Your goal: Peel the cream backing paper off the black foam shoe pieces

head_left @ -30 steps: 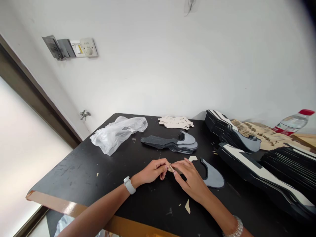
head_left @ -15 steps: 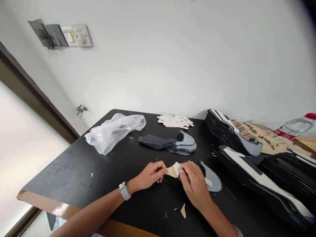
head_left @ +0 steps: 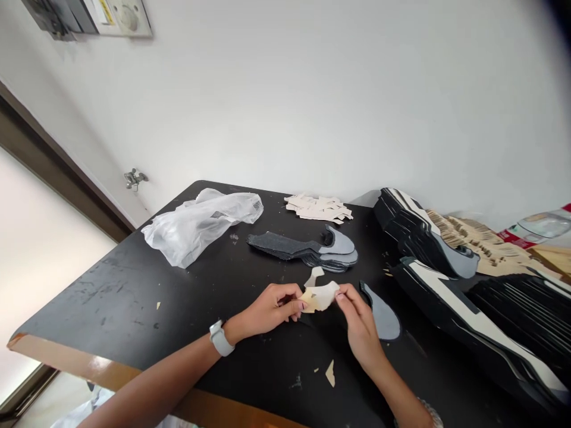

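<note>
My left hand (head_left: 275,310) is closed, pinching a pale yellow piece of backing paper (head_left: 307,301) between thumb and fingers. My right hand (head_left: 362,326) pinches the right end of a white curved strip (head_left: 328,293) that meets the yellow paper. A narrow tail of the strip curls up behind; whether strip and paper are still joined, I cannot tell. Just beyond the right hand lies a dark felt-like cutout with a grey rounded end (head_left: 384,315), partly hidden by that hand. Past both hands rests a small stack of similar cutouts (head_left: 285,245).
Crumpled white plastic bag (head_left: 203,223) at the back left; pale cut strips (head_left: 319,208) by the wall. On the right are stacks of black-and-white cutouts (head_left: 464,303), a pile of beige pieces (head_left: 479,244) and a plastic bottle (head_left: 542,226). Paper scraps (head_left: 330,374) lie near the front.
My right hand has moved right, away from the left, drawing out the white strip, which now shows longer and curled. The view has tilted down slightly.
</note>
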A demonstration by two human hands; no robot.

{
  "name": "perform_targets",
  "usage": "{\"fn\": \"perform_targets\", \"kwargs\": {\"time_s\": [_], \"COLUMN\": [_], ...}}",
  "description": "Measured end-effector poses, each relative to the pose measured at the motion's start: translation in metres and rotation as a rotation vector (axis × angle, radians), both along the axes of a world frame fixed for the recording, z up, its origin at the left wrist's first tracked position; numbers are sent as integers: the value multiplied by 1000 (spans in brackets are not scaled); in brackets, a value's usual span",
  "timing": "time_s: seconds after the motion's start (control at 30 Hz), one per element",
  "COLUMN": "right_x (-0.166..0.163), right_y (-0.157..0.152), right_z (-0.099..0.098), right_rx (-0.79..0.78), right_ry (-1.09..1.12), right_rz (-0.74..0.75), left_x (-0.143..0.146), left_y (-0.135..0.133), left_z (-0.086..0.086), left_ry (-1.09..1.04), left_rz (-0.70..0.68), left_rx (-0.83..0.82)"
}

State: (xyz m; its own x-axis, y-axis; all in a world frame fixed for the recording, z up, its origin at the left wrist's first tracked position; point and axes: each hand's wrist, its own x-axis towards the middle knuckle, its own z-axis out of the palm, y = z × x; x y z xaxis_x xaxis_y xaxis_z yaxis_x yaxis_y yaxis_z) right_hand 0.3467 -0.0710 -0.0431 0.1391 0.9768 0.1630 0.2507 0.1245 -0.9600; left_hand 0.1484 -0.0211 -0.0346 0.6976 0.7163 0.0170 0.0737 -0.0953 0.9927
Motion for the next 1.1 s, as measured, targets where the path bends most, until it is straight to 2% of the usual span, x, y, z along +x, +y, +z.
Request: {"fn": "perform_targets", "kwargs": {"time_s": [0.13, 0.27, 0.43, 0.6, 0.7, 0.83, 0.97, 1.0, 1.03, 1.1], "right_x": [10, 16, 23, 26, 25, 28, 38, 40, 41, 39], "right_y": [13, 18, 19, 19, 18, 19, 22, 23, 24, 24], "right_z": [-3, 3, 9, 12, 12, 8, 2, 2, 2, 3], "right_rx": [-37, -62, -124, -109, -105, -122, -134, -135, -135, -139], "right_ry": [431, 636, 846, 911, 908, 884, 842, 836, 832, 817], "right_rz": [-128, -224, -355, -389, -394, -387, -439, -454, -461, -430], "left_x": [-3, -6, -13, -24, -29, -36, -54, -59, -61, -59], "left_y": [0, 1, 8, 18, 21, 27, 33, 34, 33, 28], "left_z": [6, 7, 5, 14, 21, 29, 34, 35, 36, 38], "left_ry": [27, 18, -116, -369, -482, -609, -637, -603, -552, -426], "left_rz": [6, 24, 43, 60, 72, 134, 351, 358, 313, 85], "left_rx": [72, 53, -144, -419, -507, -513, -476, -463, -456, -451]}}
